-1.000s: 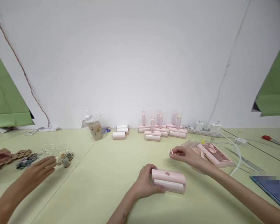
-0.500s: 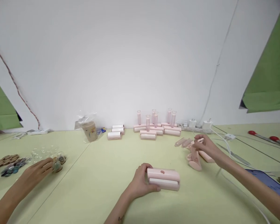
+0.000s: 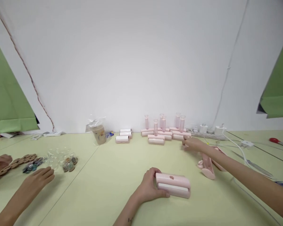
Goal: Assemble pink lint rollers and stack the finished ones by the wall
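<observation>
Since the earlier frame the right hand (image 3: 192, 144) has gone further from the pink roller case (image 3: 173, 185), out toward the stacked pink rollers (image 3: 165, 134) by the wall, and the co-worker's hand (image 3: 39, 176) has drawn back from the small glass bottles (image 3: 68, 159). In the head view the case lies flat on the bench (image 3: 108, 188), the nearest thing to the camera. The left hand (image 3: 150, 187) has its grip closed round the case's left end, thumb in front and fingers over the top. The right hand lies well beyond the case and to its right, fingers stretched low over the bench. Whether its grip holds anything I cannot tell. Loose pink parts (image 3: 207, 165) lie just right of the case, under that forearm. Far left of the case sit the bottles and a row of brown discs (image 3: 16, 161). A wrapped cup (image 3: 97, 131) stands beyond the case to its left, and a power strip (image 3: 208, 130) beyond it to its right. The case looks like a hollow shell of hard, smooth plastic: probably light, stiff and somewhat slippery, best taken across its short ends or round the body, clear of the white strip along its front.
</observation>
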A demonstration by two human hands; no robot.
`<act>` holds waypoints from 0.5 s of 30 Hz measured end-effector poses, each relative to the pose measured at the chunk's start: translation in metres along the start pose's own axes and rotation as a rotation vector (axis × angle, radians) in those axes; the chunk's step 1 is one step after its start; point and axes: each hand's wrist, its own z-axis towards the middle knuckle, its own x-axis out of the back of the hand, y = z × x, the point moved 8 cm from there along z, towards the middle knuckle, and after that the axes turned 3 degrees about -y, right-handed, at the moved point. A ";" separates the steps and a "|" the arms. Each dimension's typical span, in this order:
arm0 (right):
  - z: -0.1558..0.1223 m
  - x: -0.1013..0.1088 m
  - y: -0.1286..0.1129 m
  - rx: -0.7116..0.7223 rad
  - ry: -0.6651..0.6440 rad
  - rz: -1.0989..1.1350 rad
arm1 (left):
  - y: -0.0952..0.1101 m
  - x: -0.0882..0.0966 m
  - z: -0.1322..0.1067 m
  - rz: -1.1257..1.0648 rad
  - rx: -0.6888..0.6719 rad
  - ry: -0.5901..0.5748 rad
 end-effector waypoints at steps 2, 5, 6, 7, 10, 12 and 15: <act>-0.004 0.010 -0.007 -0.033 0.030 0.141 | 0.000 0.000 0.000 0.004 -0.002 0.000; -0.025 0.027 -0.030 -0.094 0.079 0.370 | -0.003 0.000 0.000 -0.006 -0.003 0.009; -0.036 0.030 -0.041 -0.114 0.078 0.453 | -0.003 0.000 0.000 -0.013 -0.008 0.012; -0.048 0.032 -0.053 -0.124 0.070 0.525 | -0.004 0.000 0.000 -0.019 -0.014 0.016; -0.086 0.007 -0.078 -0.305 -0.083 1.165 | -0.005 0.000 0.001 -0.015 -0.022 0.021; -0.106 -0.019 -0.096 -0.396 -0.228 1.655 | -0.006 0.000 0.001 -0.006 -0.013 0.025; -0.119 -0.046 -0.103 -0.509 -0.296 2.103 | -0.005 0.000 0.002 -0.004 -0.017 0.032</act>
